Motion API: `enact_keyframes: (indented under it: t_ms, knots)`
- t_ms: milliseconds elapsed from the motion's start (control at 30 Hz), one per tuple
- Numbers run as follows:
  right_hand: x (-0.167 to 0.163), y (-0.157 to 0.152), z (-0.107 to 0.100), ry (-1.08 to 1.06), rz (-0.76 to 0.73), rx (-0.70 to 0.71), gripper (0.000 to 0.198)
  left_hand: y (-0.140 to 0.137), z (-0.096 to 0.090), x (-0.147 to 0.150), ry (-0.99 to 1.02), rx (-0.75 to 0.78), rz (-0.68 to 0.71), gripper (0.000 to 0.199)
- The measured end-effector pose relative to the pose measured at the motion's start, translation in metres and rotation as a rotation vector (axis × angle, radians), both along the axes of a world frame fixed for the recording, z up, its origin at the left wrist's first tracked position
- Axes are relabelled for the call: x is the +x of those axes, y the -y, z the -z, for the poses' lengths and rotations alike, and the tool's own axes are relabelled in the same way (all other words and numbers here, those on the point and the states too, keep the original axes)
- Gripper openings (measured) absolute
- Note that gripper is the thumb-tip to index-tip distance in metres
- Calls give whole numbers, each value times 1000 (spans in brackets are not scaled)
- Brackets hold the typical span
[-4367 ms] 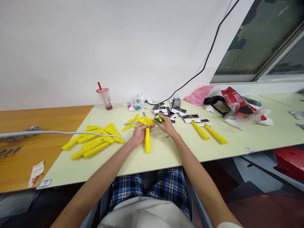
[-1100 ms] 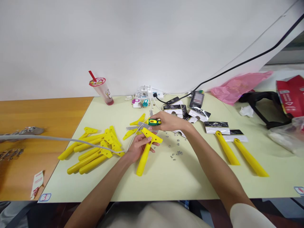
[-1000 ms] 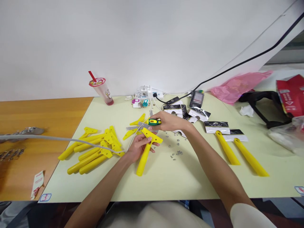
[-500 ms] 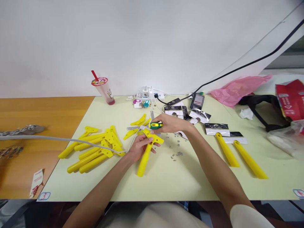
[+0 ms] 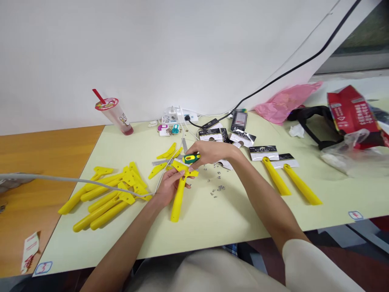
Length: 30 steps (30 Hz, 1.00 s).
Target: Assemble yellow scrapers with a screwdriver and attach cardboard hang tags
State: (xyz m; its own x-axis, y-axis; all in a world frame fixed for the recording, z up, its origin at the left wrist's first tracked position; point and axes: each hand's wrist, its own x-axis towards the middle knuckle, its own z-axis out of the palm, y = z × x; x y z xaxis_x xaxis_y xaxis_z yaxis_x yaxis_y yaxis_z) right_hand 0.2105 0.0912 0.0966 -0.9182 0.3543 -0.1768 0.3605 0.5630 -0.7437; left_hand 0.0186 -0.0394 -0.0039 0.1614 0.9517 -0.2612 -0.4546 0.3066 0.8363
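Note:
In my left hand (image 5: pixel 168 187) is a yellow scraper (image 5: pixel 178 198), its handle pointing toward me and its wide head away. My right hand (image 5: pixel 209 152) grips a green-and-yellow screwdriver (image 5: pixel 191 158) over the scraper's head; its tip is too small to make out. Just behind the hands lie flat yellow head plates (image 5: pixel 167 151) and thin metal blades (image 5: pixel 184 145). Small loose screws (image 5: pixel 221 187) are scattered to the right of the scraper. Several yellow scraper handles (image 5: pixel 103 211) are heaped to the left of my left hand.
A white cable (image 5: pixel 75 179) crosses from the left to beside my left wrist. Behind stand a drink cup (image 5: pixel 117 117) and a power strip (image 5: pixel 191 118). Black-and-white cards (image 5: pixel 212 135), two carded yellow handles (image 5: pixel 276 176), a pink bag (image 5: pixel 282 103) and a red bag (image 5: pixel 349 115) lie rightward.
The view has turned right and tilted, so the table's things appear farther left. Both hands keep their hold on the scraper and screwdriver, with little visible movement between them.

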Motion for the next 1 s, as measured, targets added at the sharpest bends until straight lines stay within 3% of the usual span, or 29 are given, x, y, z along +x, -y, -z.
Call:
enact_keyframes:
  t_ms: [400,533,700,767,900,1000]
  knots:
    - [-5,18,-5,106,55,188,19,2,4,7,27,-31,-42,36]
    - [-2,23,-8,144,85,199,20,3,7,7,63,-40,-33,37]
    - [17,18,-25,213,247,349,35,-8,5,5,118,-19,-203,32]
    - [18,19,-36,157,291,384,41,-15,4,4,130,-30,-228,32]
    - [5,28,-56,-76,317,301,35,-22,3,3,133,-69,-210,30]
    - [2,36,-63,-107,321,301,34,-23,4,0,129,-68,-190,26]
